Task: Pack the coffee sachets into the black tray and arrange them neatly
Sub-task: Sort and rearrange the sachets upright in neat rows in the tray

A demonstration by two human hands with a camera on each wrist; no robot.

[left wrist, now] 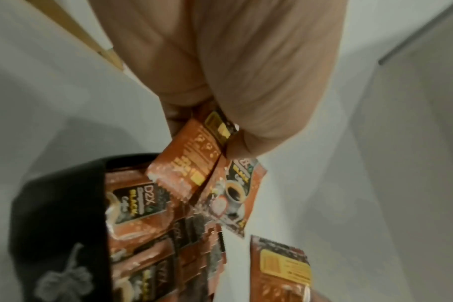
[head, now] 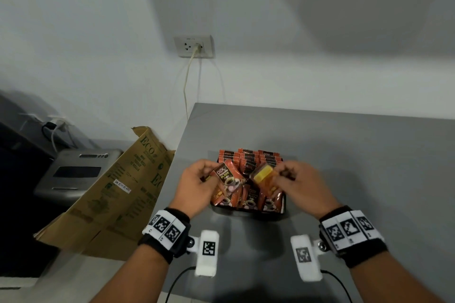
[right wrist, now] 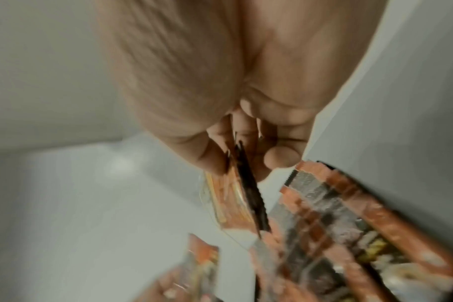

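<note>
The black tray (head: 248,212) sits on the grey table (head: 357,155), packed with orange coffee sachets (head: 248,158) standing in rows at its far end and looser ones at the near end. My left hand (head: 209,176) hovers over the tray's left side and pinches two sachets (head: 227,176) by their ends. In the left wrist view, that hand (left wrist: 215,130) grips the sachets (left wrist: 186,169) above the tray wall (left wrist: 60,224). My right hand (head: 280,172) pinches a few sachets (head: 263,176), yellow label up, over the tray's right side. The right wrist view shows its fingers (right wrist: 215,151) on sachets seen edge-on (right wrist: 243,196).
A folded cardboard box (head: 110,194) leans against the table's left edge. A grey appliance (head: 76,172) stands further left. A wall socket (head: 193,46) with a hanging cord is behind the table. Bare table surface lies right of and behind the tray.
</note>
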